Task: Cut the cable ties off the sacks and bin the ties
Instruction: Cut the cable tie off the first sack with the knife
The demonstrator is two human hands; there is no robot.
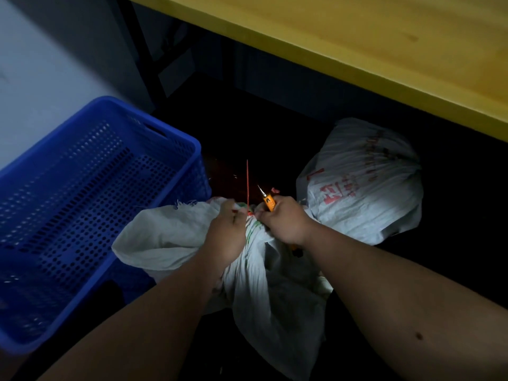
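A white woven sack lies on the dark floor in front of me, its neck bunched between my hands. A thin red cable tie sticks straight up from that neck. My left hand grips the gathered neck just left of the tie. My right hand is closed on a small orange-handled knife, its blade pointing up and away, right beside the tie. A second white sack with red print stands behind, to the right, its neck tied.
A blue perforated plastic basket stands on the left, close to the sack. A yellow wooden tabletop overhangs the back and right. Dark table legs and a pale wall are at the upper left. The floor under the table is very dark.
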